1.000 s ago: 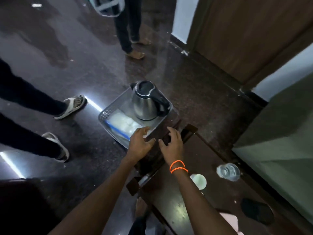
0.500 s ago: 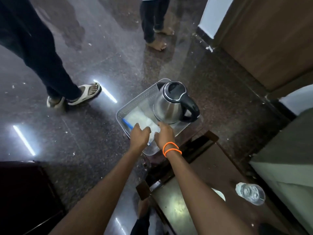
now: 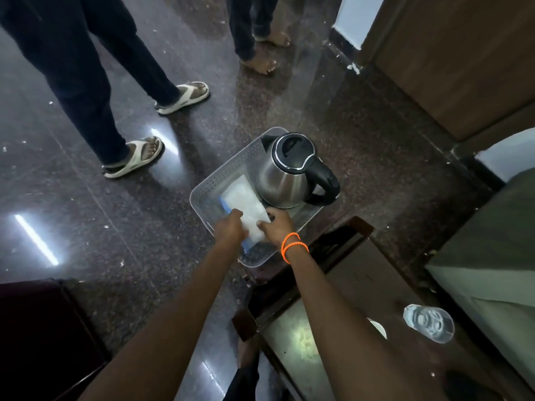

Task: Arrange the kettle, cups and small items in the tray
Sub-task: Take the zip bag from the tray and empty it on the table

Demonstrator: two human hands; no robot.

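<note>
A grey perforated tray stands on the dark floor. Inside it, at the far right, a steel kettle with a black lid and handle stands upright. A white packet with a blue edge lies flat in the tray beside the kettle. My left hand grips the packet's near left side. My right hand, with orange bands at the wrist, pinches its near right side. A clear glass and a white cup, partly hidden by my right arm, stand on the dark table.
One person in white sandals stands on the floor left of the tray, and a barefoot person stands beyond it. A wooden door is at the right. A grey cushioned seat borders the table. Dark furniture fills the lower left.
Both hands have reached forward from the table edge into the tray and taken hold of the white packet. The view has shifted, so the tray sits more central.
</note>
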